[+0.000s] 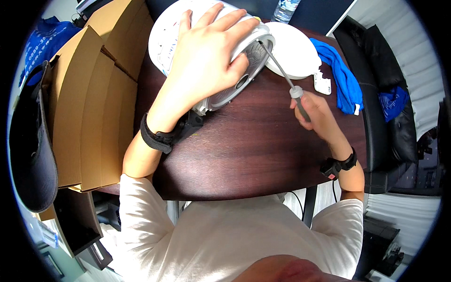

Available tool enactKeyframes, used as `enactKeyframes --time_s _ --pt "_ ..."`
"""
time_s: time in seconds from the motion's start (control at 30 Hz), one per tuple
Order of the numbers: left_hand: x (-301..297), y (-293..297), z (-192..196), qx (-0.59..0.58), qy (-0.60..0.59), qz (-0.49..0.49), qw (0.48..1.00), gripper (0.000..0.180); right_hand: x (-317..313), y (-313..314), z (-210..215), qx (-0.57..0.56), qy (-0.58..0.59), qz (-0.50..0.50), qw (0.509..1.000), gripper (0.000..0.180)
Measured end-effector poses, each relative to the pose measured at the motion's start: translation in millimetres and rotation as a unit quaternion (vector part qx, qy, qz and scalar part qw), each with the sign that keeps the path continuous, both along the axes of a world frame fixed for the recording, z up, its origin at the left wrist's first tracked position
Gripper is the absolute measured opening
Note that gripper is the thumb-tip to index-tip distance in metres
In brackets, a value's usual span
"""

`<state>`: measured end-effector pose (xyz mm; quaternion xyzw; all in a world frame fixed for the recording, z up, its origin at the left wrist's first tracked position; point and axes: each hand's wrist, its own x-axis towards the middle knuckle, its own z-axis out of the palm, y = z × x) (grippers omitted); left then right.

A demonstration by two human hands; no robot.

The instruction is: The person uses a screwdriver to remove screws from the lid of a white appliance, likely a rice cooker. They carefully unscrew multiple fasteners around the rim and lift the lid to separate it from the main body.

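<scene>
My right hand (315, 115) is closed round the grey handle of a screwdriver (280, 69). Its thin metal shaft slants up and left to the rim of a white, rounded appliance (164, 35). That appliance lies tilted at the far side of the table, its grey-edged round face turned toward me and to the right. Metal and a dark oval spot show inside that face. With fingers spread, my left hand (206, 56) rests flat over the appliance's side, thumb near the rim. Whether the screwdriver's tip sits in a screw is too small to tell.
Behind the screwdriver lie a round white cover (296, 49) and a small white part (322, 83). A blue cloth (345, 82) lies on the table's right, with a water bottle (284, 10) at the back. Cardboard boxes (98, 117) line the left edge of the dark table (253, 150).
</scene>
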<state>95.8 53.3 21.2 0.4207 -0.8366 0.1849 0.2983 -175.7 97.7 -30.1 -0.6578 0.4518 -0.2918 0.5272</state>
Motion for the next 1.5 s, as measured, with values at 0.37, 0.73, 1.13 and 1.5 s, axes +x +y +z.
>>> enactKeyframes --time_s 0.37,0.73,1.13,1.5 --pt "-1.6 -1.2 -1.0 -0.003 -0.006 0.006 1.000 0.055 -11.4 -5.6 65.1 -0.547 0.408 -0.097 0.725 0.027" --pt "0.6 -1.3 -4.9 0.007 0.012 0.015 1.000 0.055 2.3 18.8 15.8 0.174 -0.140 -0.032 0.974 0.042" --pt "-0.7 1.4 -1.1 0.005 0.002 0.009 1.000 0.054 3.5 16.4 20.8 0.007 0.049 -0.031 0.998 0.039" --pt "-2.3 3.7 0.1 0.003 -0.002 0.011 1.000 0.053 -3.5 4.2 84.4 -0.474 0.427 -0.097 0.764 0.028"
